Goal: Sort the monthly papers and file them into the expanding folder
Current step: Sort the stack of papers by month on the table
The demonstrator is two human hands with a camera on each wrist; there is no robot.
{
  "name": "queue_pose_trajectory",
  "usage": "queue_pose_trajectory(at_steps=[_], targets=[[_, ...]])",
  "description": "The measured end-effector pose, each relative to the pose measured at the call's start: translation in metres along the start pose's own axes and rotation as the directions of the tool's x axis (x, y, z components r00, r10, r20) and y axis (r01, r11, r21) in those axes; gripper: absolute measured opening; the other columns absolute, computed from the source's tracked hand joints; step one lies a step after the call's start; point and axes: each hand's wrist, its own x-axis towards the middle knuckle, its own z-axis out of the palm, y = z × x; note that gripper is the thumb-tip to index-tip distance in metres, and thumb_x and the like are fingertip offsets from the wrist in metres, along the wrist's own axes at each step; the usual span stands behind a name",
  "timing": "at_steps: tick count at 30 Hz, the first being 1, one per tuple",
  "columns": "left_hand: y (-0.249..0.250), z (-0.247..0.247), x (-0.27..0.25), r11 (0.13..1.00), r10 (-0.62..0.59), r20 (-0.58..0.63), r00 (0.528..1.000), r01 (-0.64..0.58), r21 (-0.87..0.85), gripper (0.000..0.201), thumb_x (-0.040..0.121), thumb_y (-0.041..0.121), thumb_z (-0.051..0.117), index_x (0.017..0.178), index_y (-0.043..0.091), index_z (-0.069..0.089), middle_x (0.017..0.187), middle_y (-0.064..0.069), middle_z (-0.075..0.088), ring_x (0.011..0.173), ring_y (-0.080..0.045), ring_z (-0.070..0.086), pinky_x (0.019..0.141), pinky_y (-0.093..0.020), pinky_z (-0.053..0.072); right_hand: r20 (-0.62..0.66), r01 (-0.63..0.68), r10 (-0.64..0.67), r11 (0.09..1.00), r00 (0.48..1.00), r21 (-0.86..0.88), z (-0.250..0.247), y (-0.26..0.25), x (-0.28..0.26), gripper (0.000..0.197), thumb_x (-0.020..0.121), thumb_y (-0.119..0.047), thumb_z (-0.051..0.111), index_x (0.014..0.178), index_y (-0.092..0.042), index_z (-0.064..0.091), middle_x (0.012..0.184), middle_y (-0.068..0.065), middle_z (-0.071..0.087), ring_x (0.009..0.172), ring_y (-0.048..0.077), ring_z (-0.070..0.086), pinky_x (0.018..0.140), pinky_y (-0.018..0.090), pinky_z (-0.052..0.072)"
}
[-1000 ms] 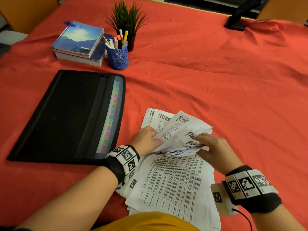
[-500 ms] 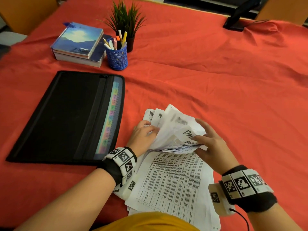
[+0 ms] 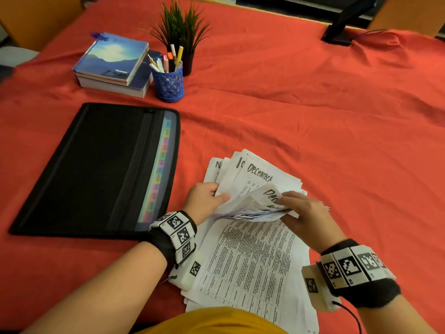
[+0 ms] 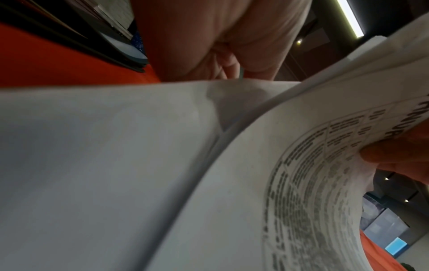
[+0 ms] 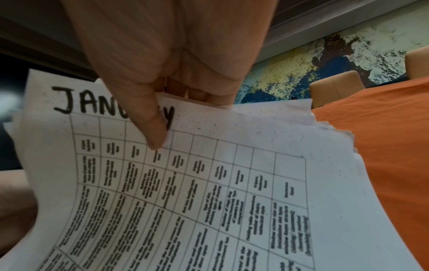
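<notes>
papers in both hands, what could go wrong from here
1. The right hand pinches a bent bundle of papers by its top edge only; sheets could slip and mix months.
2. The left hand lifts fanned sheets that could slide onto the red cloth.
3. The expanding folder lies shut, so filing needs a freed hand.
</notes>
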Motion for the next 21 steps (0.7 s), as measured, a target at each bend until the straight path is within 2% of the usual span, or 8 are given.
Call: queue_pose_trajectory(at_steps=[2,6,8,10,14,16,18,21], targets=[[0.003,0.001,-0.001,1.000,0.020,0.004,1.000,-0.020,-0.001,0.040,0.074,0.019,0.077,0.055,0.002,0.047,0.050,-0.001,0.036,0.048,-0.011,0.031,0.048,-0.025,0.026,-0.010,0.010,-0.010,1.000,1.000,-0.010,-0.001,-0.001,0.000,0.034,0.061,0.014,0.073,0.088,-0.005,0.070,0.104,0.008,0.065,0.076,0.014,0.064,0.067,0.013,0.042],[0.010,0.004,-0.004,0.994,0.013,0.029,0.999,-0.010,-0.107,0.033,0.082,0.021,0.070,0.055,0.012,0.053,0.050,0.012,0.049,0.045,-0.001,0.042,0.049,-0.018,0.036,-0.003,0.015,-0.015,1.000,1.000,0.023,-0.004,0.000,0.000,0.034,0.062,0.014,0.071,0.086,-0.009,0.068,0.131,0.001,0.050,0.084,-0.001,0.055,0.072,0.010,0.038],[0.013,0.006,-0.004,0.989,0.023,0.023,0.999,-0.019,-0.144,0.049,0.089,0.024,0.060,0.049,0.018,0.033,0.040,0.015,0.027,0.039,-0.002,0.027,0.044,-0.016,0.023,0.003,0.007,-0.007,0.999,1.000,0.040,-0.005,-0.001,0.000,0.033,0.063,0.013,0.071,0.086,-0.011,0.069,0.137,-0.002,0.043,0.087,0.000,0.056,0.072,0.014,0.042],[0.014,0.007,-0.005,0.986,0.034,0.039,0.999,-0.027,-0.165,0.051,0.092,0.022,0.056,0.052,0.019,0.026,0.042,0.013,0.020,0.038,-0.004,0.022,0.043,-0.015,0.019,0.010,-0.002,0.001,0.999,1.000,0.034,-0.006,-0.001,0.000,0.033,0.064,0.012,0.072,0.087,-0.012,0.069,0.139,-0.004,0.041,0.086,-0.001,0.059,0.071,0.019,0.046],[0.012,0.005,-0.009,0.991,-0.013,0.172,0.985,0.036,-0.129,0.027,0.089,0.012,0.061,0.062,0.013,0.055,0.047,0.015,0.049,0.040,0.005,0.042,0.045,-0.011,0.034,0.030,0.020,-0.021,0.999,0.999,0.048,-0.006,0.001,-0.002,0.034,0.062,0.015,0.071,0.087,-0.008,0.069,0.134,-0.004,0.046,0.092,-0.002,0.055,0.073,0.005,0.041],[0.010,0.002,-0.009,0.999,-0.035,0.197,0.980,0.040,-0.024,0.024,0.087,0.012,0.064,0.064,0.012,0.057,0.056,0.008,0.051,0.043,0.007,0.043,0.048,-0.015,0.036,0.024,0.016,-0.017,1.000,1.000,0.024,-0.004,0.002,-0.002,0.035,0.061,0.015,0.072,0.088,-0.008,0.070,0.124,0.000,0.055,0.090,0.003,0.059,0.073,0.001,0.036],[0.011,-0.001,-0.007,0.999,-0.047,0.116,0.992,0.044,0.027,0.025,0.087,0.014,0.064,0.063,0.006,0.057,0.058,-0.001,0.051,0.048,0.002,0.042,0.052,-0.024,0.037,0.016,0.013,-0.013,1.000,1.000,0.016,-0.004,0.002,0.000,0.035,0.062,0.014,0.072,0.089,-0.008,0.070,0.108,0.004,0.063,0.086,0.009,0.061,0.074,0.002,0.035],[0.025,-0.009,-0.006,1.000,-0.003,-0.101,0.995,0.006,0.024,0.019,0.087,0.017,0.063,0.080,0.001,0.069,0.068,-0.014,0.067,0.056,-0.009,0.049,0.057,-0.027,0.041,0.044,0.035,-0.037,0.999,0.998,0.035,-0.008,-0.001,0.007,0.028,0.065,0.009,0.070,0.089,-0.005,0.069,0.090,-0.005,0.060,0.080,-0.002,0.050,0.072,-0.004,0.033]])
